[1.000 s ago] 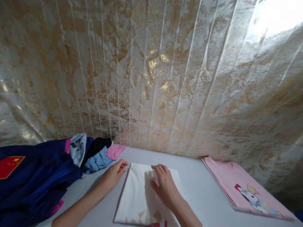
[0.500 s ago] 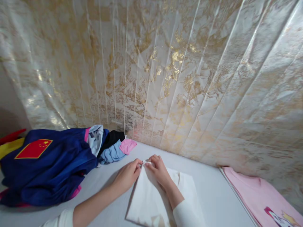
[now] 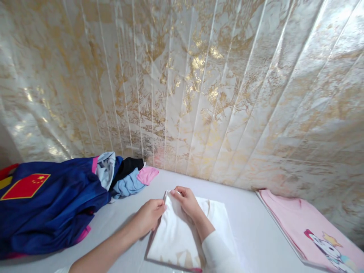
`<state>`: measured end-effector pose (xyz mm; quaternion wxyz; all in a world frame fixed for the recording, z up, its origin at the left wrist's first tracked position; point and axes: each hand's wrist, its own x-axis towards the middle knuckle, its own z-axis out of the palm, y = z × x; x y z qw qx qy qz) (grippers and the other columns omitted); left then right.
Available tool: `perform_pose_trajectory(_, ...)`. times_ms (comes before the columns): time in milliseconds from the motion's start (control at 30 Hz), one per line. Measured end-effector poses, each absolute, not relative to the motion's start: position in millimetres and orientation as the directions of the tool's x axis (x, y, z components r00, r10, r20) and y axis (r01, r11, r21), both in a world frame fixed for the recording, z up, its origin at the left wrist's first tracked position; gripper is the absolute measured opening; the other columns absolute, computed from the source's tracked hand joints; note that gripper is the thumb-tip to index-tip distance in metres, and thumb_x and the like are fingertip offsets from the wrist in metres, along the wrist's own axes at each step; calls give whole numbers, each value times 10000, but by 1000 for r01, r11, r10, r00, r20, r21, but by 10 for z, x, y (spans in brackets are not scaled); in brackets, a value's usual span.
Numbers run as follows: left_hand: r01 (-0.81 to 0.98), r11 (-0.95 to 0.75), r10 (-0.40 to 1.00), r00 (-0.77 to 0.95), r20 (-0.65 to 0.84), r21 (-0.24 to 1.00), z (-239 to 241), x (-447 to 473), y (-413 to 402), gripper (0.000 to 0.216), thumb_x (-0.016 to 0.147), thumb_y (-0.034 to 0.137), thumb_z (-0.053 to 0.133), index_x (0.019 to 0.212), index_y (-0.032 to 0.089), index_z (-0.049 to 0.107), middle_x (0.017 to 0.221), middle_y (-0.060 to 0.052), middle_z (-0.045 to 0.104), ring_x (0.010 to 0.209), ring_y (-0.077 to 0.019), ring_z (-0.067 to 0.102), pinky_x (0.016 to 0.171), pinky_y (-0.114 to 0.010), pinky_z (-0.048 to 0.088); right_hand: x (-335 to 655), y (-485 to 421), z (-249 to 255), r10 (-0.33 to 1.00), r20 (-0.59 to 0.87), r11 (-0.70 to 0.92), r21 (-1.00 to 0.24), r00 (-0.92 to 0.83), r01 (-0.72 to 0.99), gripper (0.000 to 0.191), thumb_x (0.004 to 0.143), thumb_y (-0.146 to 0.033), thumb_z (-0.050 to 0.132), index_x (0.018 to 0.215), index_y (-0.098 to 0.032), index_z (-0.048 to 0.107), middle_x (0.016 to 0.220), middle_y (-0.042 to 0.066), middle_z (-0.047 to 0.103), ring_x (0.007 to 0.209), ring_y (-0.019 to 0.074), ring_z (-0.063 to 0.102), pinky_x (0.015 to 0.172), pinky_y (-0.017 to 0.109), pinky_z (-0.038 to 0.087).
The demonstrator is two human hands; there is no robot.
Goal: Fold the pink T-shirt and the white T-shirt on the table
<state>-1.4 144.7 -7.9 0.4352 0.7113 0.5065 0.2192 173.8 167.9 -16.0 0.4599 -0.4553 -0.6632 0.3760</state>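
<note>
A white shirt (image 3: 173, 235) with a tan print near its lower edge lies partly folded on the white surface in front of me. My left hand (image 3: 152, 214) pinches its left edge between thumb and fingers. At the far edge, my right hand (image 3: 186, 201) grips the cloth near the top left corner, thumb on top. The fabric between both hands is slightly raised and creased. My right forearm and white sleeve cover part of the shirt's middle.
On the left is a heap of clothes with a navy garment (image 3: 62, 204), a light blue cloth (image 3: 129, 184) and a small pink cloth (image 3: 148, 175). A folded pink shirt (image 3: 295, 216) lies at the right. Behind stands a shiny gold-patterned wall covering (image 3: 199, 94).
My left hand has slid down the shirt's left edge, away from the corner. My right hand stays at the far edge. The view has turned slightly right.
</note>
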Motion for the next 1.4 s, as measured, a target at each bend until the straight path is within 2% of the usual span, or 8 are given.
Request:
perform_pose_trajectory(133, 473, -28, 893, 407, -190, 881, -139, -20, 1418, 553, 707, 749, 289, 733, 213, 420, 483, 78, 393, 312, -76, 309, 324, -205, 172, 1728, 1656, -130, 951, 271, 304, -903, -145, 304, 355, 853, -485, 518, 659, -190, 548, 576, -53, 466, 581, 110, 433, 577, 222, 349)
perform_pose_trajectory(267, 455, 22, 872, 427, -240, 890, -92, -44, 1274, 582, 707, 779, 344, 736, 204, 433, 447, 86, 383, 295, -69, 293, 304, -202, 136, 1707, 1652, -128, 947, 295, 322, -852, -130, 413, 270, 853, -395, 539, 684, -191, 593, 645, -22, 536, 701, 144, 504, 682, 241, 383)
perform_pose_trajectory(533, 447, 65, 852, 441, -283, 892, -118, -159, 1094, 421, 743, 572, 489, 922, 202, 402, 472, 119, 408, 327, -93, 297, 342, -213, 182, 1670, 1640, -137, 937, 323, 338, -736, -135, 586, 72, 819, -241, 607, 780, -199, 650, 731, 4, 598, 777, 168, 543, 751, 263, 375)
perform_pose_trajectory(633, 540, -81, 909, 385, -160, 838, -102, -281, 1116, 289, 795, 445, 477, 945, 209, 403, 530, 96, 464, 450, -131, 448, 450, -218, 275, 1669, 1642, -143, 931, 333, 355, -718, -151, 599, 59, 799, -196, 626, 854, -203, 644, 812, 7, 645, 821, 166, 564, 775, 259, 382)
perform_pose_trajectory(767, 734, -201, 930, 351, -109, 649, 46, -328, 1096, 205, 842, 405, 465, 851, 204, 505, 589, 42, 550, 600, -179, 556, 543, -240, 298, 1672, 1643, -140, 923, 345, 374, -705, -170, 603, 58, 798, -175, 631, 846, -207, 622, 835, 2, 665, 832, 163, 574, 781, 256, 387)
perform_pose_trajectory(1000, 828, -243, 940, 330, -89, 505, 188, -172, 1034, 293, 880, 327, 415, 640, 200, 524, 586, -1, 583, 583, -175, 543, 547, -257, 253, 1670, 1659, -158, 919, 359, 377, -672, -164, 638, 63, 817, -158, 611, 858, -205, 606, 838, 1, 654, 824, 159, 562, 764, 252, 384)
perform_pose_trajectory(1200, 811, -174, 913, 346, -217, 559, 91, -222, 1084, 259, 791, 265, 413, 546, 203, 470, 489, 17, 505, 518, -166, 498, 504, -245, 240, 1639, 1676, -174, 915, 363, 376, -602, -177, 705, 40, 815, -162, 624, 840, -192, 617, 844, 26, 650, 861, 182, 534, 806, 285, 374)
perform_pose_trajectory(1400, 754, -225, 907, 394, -150, 617, 130, -233, 1117, 407, 862, 398, 355, 513, 211, 452, 454, 18, 426, 501, -157, 436, 501, -248, 240, 1609, 1666, -166, 912, 370, 364, -535, -176, 762, 32, 826, -190, 619, 837, -183, 649, 909, 54, 629, 904, 198, 512, 848, 315, 361)
